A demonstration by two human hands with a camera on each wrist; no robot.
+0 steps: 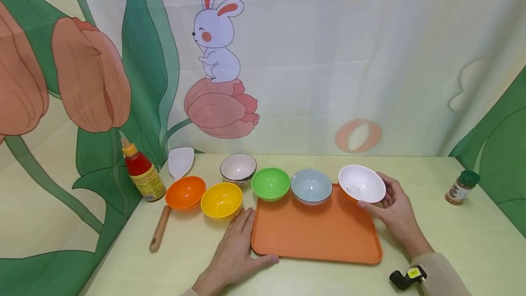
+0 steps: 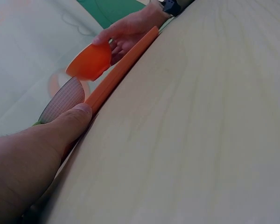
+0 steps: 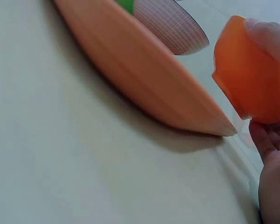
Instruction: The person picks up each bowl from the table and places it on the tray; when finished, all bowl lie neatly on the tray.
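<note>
Bowl (image 1: 361, 184) pinched by right hand (image 1: 397, 211), white inside from head, orange from wrists, left hand (image 1: 235, 251) extended

Left hand (image 1: 235, 251): back upward, fingers (image 1: 242, 223) extended forward, close together; thumb (image 1: 267, 261) spread to right. Left wrist (image 1: 209, 281): near lower edge of head view. Right hand (image 1: 396, 211): fingers and thumb curved in grip. Right forearm (image 1: 443, 274): pale-sleeved, aslant at lower right. Hands well apart.

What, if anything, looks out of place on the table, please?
The orange bowl hides the middle of the spatula, perhaps resting on it, which seems an awkward spot. No spill shows.
</note>
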